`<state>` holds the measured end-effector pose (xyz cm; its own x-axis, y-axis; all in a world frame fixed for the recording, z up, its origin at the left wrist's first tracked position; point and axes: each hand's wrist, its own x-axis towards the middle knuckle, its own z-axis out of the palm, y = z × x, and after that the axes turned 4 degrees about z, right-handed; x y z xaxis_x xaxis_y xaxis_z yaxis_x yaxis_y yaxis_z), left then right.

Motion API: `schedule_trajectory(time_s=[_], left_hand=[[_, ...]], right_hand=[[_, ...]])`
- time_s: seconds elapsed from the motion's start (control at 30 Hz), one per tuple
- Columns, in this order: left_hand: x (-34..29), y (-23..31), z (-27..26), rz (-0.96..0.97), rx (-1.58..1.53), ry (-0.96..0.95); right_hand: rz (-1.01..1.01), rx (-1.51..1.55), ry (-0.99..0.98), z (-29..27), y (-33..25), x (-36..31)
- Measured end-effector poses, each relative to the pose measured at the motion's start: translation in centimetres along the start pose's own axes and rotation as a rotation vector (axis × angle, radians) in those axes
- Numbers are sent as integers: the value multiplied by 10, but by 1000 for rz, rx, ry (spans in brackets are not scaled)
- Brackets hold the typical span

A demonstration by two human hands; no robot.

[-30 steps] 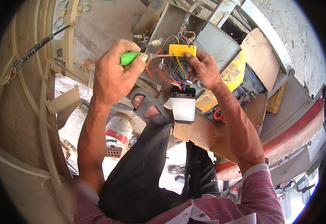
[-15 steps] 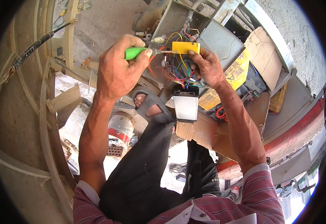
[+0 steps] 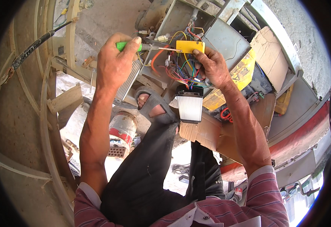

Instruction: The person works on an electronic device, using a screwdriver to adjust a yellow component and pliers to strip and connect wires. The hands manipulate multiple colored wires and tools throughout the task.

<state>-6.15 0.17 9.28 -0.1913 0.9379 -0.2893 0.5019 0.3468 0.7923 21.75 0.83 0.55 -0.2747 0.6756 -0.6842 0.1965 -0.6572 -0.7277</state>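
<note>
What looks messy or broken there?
The wires are a loose tangle near the yellow plate in the right hand, not neatly bundled. The near edge of the lower cardboard looks ragged, as if torn, and the yellow box has dark scuffs.

Green handle (image 3: 121,46), probably half hidden

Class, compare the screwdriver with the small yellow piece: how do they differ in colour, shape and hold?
Colour: the screwdriver is part green, part metal; the yellow piece shows mostly plain yellow.
Shape: the screwdriver is long and slim; the yellow piece is rectangular.
Hold: the left hand holds the screwdriver, the right hand the yellow piece.
Shared: both are hand-held.
</note>
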Motion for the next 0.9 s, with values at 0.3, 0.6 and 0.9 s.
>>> schedule_trajectory(time_s=[0.3,0.6,0.9], left_hand=[[-21,18,7,432,180,12],[-27,28,9,713,317,-53],[-23,29,16,654,105,-51]], right_hand=[[-17,-7,-8,0,0,0],[-7,10,-26,-2,0,0],[-8,12,-26,-2,2,2]])
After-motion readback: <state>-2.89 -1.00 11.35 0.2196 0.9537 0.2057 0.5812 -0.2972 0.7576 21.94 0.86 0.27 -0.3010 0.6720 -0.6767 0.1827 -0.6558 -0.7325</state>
